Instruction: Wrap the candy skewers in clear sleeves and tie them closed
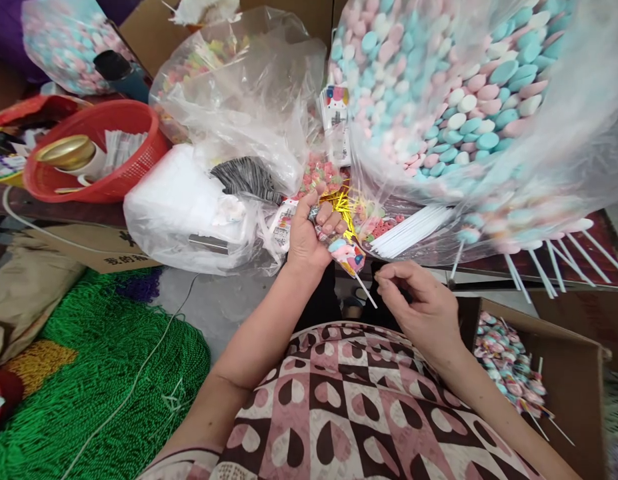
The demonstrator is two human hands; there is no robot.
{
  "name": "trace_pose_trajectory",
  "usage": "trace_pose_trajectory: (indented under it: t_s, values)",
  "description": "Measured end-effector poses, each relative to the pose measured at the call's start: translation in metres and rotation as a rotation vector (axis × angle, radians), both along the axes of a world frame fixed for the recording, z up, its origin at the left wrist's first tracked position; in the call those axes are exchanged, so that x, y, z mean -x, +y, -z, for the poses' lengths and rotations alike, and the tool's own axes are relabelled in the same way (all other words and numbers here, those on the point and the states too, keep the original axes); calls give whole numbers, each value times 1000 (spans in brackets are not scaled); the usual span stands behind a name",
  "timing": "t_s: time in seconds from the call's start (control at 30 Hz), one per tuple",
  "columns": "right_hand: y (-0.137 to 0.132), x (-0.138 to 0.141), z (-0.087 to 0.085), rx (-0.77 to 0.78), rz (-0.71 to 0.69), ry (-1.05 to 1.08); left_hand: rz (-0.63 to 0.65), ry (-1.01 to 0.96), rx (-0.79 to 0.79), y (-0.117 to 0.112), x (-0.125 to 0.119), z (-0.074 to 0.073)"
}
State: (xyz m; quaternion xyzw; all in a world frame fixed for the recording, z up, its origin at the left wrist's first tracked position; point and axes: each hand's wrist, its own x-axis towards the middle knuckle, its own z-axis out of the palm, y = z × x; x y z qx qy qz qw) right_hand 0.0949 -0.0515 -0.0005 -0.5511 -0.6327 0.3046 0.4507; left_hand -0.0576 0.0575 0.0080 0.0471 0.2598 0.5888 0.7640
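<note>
Pretty cramped spot: dark wooden table (53, 207) along the back, grey concrete floor (213, 307) underneath, cardboard boxes (149, 27) behind, flat daylight overall.

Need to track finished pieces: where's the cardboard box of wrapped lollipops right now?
In the head view, the cardboard box of wrapped lollipops sits at lower right, just beyond the right hand, below the big bag of unwrapped lollipops.

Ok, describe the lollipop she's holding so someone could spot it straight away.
Start at the huge clear bag of pastel lollipops at upper right, then drop to the left hand below its left edge. The wrapped lollipop sticks out of its fingers, the only one in colourful printed film, stick towards the right hand.
</note>
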Motion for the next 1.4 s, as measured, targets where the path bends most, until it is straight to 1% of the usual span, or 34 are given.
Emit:
trace_pose_trajectory:
  t_s: [0.1, 0.17, 0.23, 0.33, 0.43, 0.53, 0.6, 0.77, 0.87, 0.97, 1.1, 1.17, 1.27, 1.4]
  values:
    - [2, 6, 1, 264, -20, 215, 27, 34, -36, -7, -5, -4]
    - [3, 10, 3, 404, -14, 370, 36, 76, -52, -12, -9, -7]
    - [5, 12, 5, 480, 19, 482, 32, 114, -72, -17, -11, -9]
    - [7, 15, 8, 549, 68, 606, 25, 168, -99, -22, -13, -11]
    - [8, 16, 10, 596, 83, 674, 31, 204, -117, -25, -14, -11]
    - [8, 16, 9, 610, 70, 684, 33, 223, -155, -25, -15, -8]
    - [7, 15, 7, 617, 54, 686, 22, 219, -165, -23, -16, -5]
    - [5, 9, -3, 705, -44, 791, 5, 153, -90, -16, -15, 4]
    - [5, 9, -5, 681, -12, 770, -19, 149, -154, -17, -16, 6]
    - [6, 12, 0, 694, 12, 731, -56, 215, -193, -21, -18, 4]
    - [6, 13, 10, 784, -31, 770, -94, 320, -177, -26, -21, 0]
    - [6, 13, 12, 801, -47, 832, -128, 324, -186, -27, -22, -1]
    - [7, 12, 12, 781, -26, 909, -173, 309, -225, -26, -23, 0]
    - [10, 13, 12, 762, 48, 971, -169, 294, -209, -29, -26, 2]
